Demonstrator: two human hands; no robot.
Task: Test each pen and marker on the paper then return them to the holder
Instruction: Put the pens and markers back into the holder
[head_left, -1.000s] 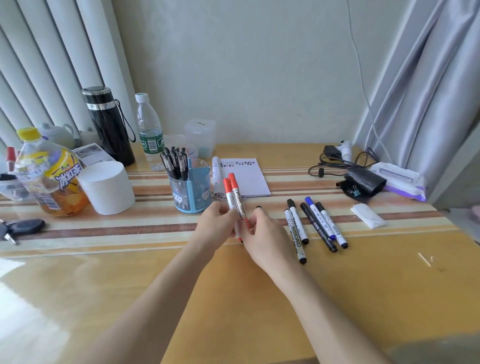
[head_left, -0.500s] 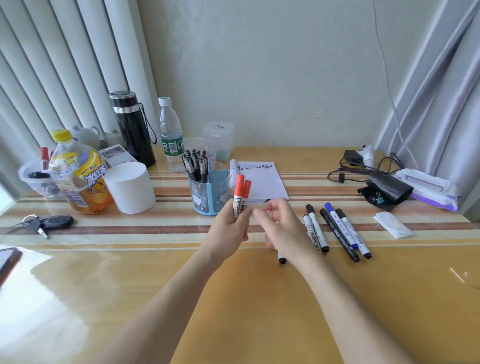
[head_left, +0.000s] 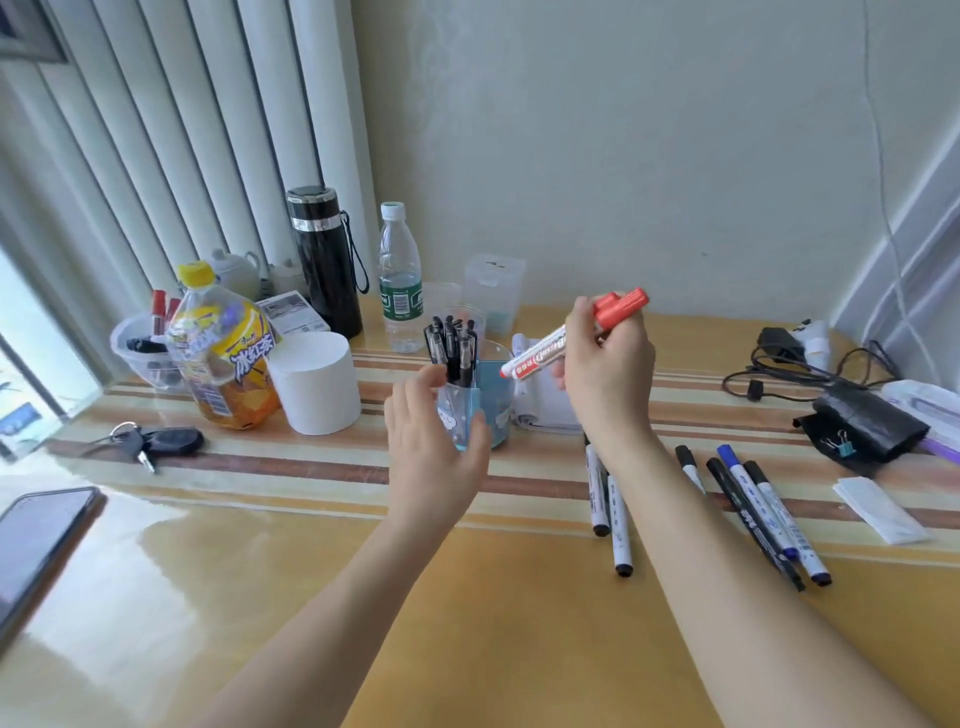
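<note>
1. Centre right: right hand (head_left: 608, 374) pinching two red markers (head_left: 545, 351), red caps up, lower ends slanting down-left by the rim of the blue holder (head_left: 496, 405).
2. Centre: left hand (head_left: 434, 452) loosely spread, gripping nothing, right in front of the holder. Touching it or not, hard to say.
3. Black pens (head_left: 452, 348) standing upright in the holder.
4. Lower right: more markers (head_left: 618, 525) lying flat on the table (head_left: 467, 623).
</note>
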